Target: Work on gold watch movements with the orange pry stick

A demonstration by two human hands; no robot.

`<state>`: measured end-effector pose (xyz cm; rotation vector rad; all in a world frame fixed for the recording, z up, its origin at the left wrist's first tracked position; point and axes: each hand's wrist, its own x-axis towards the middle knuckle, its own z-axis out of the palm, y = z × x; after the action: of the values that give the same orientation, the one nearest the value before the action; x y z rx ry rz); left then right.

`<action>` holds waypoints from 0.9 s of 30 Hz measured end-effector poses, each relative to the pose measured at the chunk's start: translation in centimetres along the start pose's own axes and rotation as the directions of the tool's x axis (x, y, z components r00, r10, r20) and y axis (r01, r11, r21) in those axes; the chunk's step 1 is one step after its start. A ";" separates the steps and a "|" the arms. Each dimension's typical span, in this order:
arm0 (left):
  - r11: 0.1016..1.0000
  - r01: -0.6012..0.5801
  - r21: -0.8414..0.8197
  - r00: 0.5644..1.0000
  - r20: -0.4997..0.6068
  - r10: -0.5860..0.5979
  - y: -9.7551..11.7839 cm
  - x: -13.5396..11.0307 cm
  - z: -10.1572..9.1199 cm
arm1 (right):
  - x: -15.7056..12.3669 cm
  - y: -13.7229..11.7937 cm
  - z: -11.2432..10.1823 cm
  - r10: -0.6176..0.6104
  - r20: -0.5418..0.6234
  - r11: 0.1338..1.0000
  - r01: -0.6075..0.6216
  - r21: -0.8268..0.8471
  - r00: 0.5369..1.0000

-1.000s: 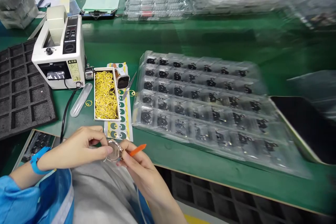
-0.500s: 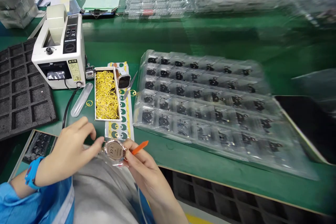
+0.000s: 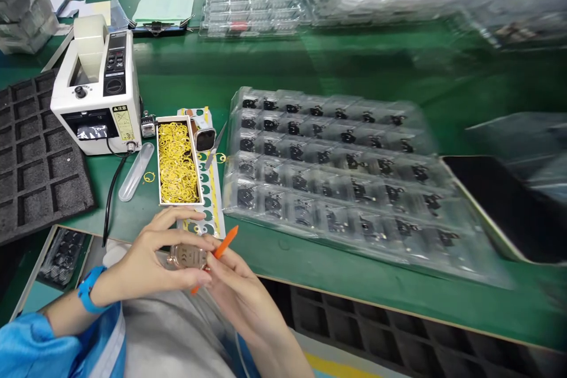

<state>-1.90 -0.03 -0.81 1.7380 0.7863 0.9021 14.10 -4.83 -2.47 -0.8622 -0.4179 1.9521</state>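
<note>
A round watch case, its metallic back with printed marks turned up, is held low in front of my body. My left hand is curved around it, with the fingers over the far side and the thumb along the near side. My right hand pinches its right edge and also holds a pointed orange plastic stick that slants up between thumb and fingers. The stick's other end shows below the case. My fingers partly cover the case's rim.
Beyond my hands stands a white box of yellow rings, beside a smartwatch and a tape dispenser. A clear compartment tray with small black parts lies right, near a dark flat panel. Black foam tray lies left.
My left hand has moved right and closed around the watch case, which was held by the right hand alone. The orange stick now points more steeply up. The view has shifted slightly.
</note>
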 end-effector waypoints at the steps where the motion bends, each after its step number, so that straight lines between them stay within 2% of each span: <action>1: 1.000 0.004 -0.023 1.000 0.001 -0.004 -0.1 0.0 -0.1 | 0.1 0.1 0.2 0.013 0.004 1.000 -0.013 0.013 1.000; 4: 0.998 0.032 -0.046 0.999 -0.009 -0.033 -0.2 -0.2 -0.2 | 0.4 0.5 0.8 0.031 0.024 0.999 -0.032 0.038 0.999; 8: 0.997 -0.046 -0.059 0.996 -0.073 0.041 -0.3 -0.8 -0.7 | 0.5 0.4 0.9 0.024 0.002 0.998 -0.025 0.056 1.000; 10: 0.999 -0.041 -0.004 0.987 -0.155 0.040 -0.3 -1.5 -1.5 | 0.6 -1.0 0.4 -0.036 -0.027 0.999 0.035 -0.030 0.999; 12: 0.996 0.024 0.083 0.962 -0.273 0.000 -0.2 -2.5 -2.8 | 1.3 -3.9 -0.2 -0.161 -0.041 0.958 0.146 -0.248 0.986; 13: 0.990 0.068 0.123 0.943 -0.331 -0.023 -0.1 -3.0 -3.6 | 2.2 -5.9 -0.5 -0.245 -0.018 0.888 0.217 -0.405 0.969; 14: 0.981 0.111 0.157 0.924 -0.381 -0.044 0.0 -3.7 -4.4 | 3.4 -8.1 -0.6 -0.320 0.021 0.776 0.274 -0.568 0.947; 15: 0.970 0.154 0.189 0.905 -0.420 -0.063 0.1 -4.3 -5.2 | 5.0 -10.4 -0.5 -0.373 0.072 0.612 0.304 -0.730 0.925; 16: 0.956 0.197 0.218 0.888 -0.452 -0.079 0.3 -4.9 -5.9 | 6.9 -12.6 -0.2 -0.414 0.125 0.373 0.293 -0.880 0.902; 17: 0.940 0.237 0.246 0.872 -0.480 -0.094 0.5 -5.5 -6.6 | 9.0 -14.7 0.3 -0.431 0.161 0.092 0.220 -0.971 0.888; 18: 0.923 0.272 0.271 0.858 -0.502 -0.105 0.8 -6.2 -7.1 | 11.3 -16.6 0.9 -0.431 0.171 -0.016 0.182 -0.983 0.886; 20: 0.891 0.322 0.321 0.838 -0.535 -0.110 1.3 -7.3 -7.8 | 15.6 -19.1 2.3 -0.464 0.176 -0.153 0.118 -0.981 0.868; 23: 0.812 0.387 0.436 0.821 -0.564 -0.089 2.0 -8.1 -9.6 | 20.2 -20.0 4.0 -0.539 0.229 -0.322 0.053 -0.945 0.811; 25: 0.691 0.500 0.521 0.778 -0.621 -0.095 2.4 -7.9 -12.6 | 21.4 -19.3 4.5 -0.551 0.301 -0.410 0.061 -0.910 0.779; 26: 0.597 0.594 0.540 0.728 -0.676 -0.113 2.5 -7.6 -14.7 | 21.5 -18.7 4.6 -0.544 0.336 -0.445 0.074 -0.892 0.769; 27: 0.538 0.657 0.528 0.677 -0.727 -0.115 2.6 -7.1 -17.3 | 21.2 -18.2 4.5 -0.534 0.365 -0.474 0.088 -0.876 0.762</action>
<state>-20.08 1.34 4.28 1.7673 2.2345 0.8435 15.28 22.90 3.03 -1.6614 -2.1103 0.1684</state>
